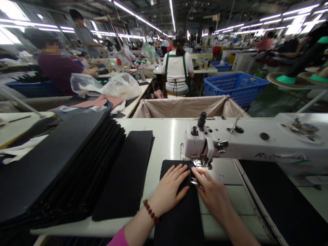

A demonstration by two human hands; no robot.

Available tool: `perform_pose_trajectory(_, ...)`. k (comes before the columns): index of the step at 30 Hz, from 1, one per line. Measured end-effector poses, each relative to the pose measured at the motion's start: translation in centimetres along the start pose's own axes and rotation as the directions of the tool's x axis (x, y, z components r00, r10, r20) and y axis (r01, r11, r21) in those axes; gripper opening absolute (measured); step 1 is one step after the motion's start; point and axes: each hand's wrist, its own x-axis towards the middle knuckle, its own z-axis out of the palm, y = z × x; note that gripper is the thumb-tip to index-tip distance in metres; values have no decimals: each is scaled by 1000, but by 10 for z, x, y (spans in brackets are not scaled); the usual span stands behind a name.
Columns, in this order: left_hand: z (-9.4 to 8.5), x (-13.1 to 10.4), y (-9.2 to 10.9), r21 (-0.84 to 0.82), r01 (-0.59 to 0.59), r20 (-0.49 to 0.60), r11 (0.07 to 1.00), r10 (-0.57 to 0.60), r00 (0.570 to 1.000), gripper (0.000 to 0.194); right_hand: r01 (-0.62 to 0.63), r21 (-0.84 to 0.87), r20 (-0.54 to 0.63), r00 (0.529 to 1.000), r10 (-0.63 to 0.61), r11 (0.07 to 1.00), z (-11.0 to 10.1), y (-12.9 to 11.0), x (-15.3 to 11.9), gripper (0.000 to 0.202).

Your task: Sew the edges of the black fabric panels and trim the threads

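A tall stack of black rectangular fabric panels point(58, 153) lies at the far left of the pale, glossy tabletop point(164, 147). Directly to its right lies a smaller, lower pile of black panels point(125, 171), its long edges running away from the person.

Right of that pile, a single-looking long black fabric strip point(179, 212) lies flat, its far end beside the metal presser foot point(198, 162) of the white sewing machine point(230, 140). The left hand point(171, 186) (a beaded dark-red bracelet point(150, 211) circles its wrist) rests palm down on the strip, fingers slightly spread and holding nothing.

The right hand point(211, 191) is partly closed around a small metal cutting tool point(196, 183); its blades project leftward over the strip. The index fingertip is at the strip's right edge, just in front of the presser foot.

At the far right, another black fabric piece point(279, 201) lies below the machine arm (partly hidden by it).
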Motion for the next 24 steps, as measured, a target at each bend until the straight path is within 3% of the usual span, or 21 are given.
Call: perform_pose_trajectory(24,1,0,0,-12,-12,-32,1000,11,999,52,-1,-26,-20,1000,0,1000,3,0,-1,55)
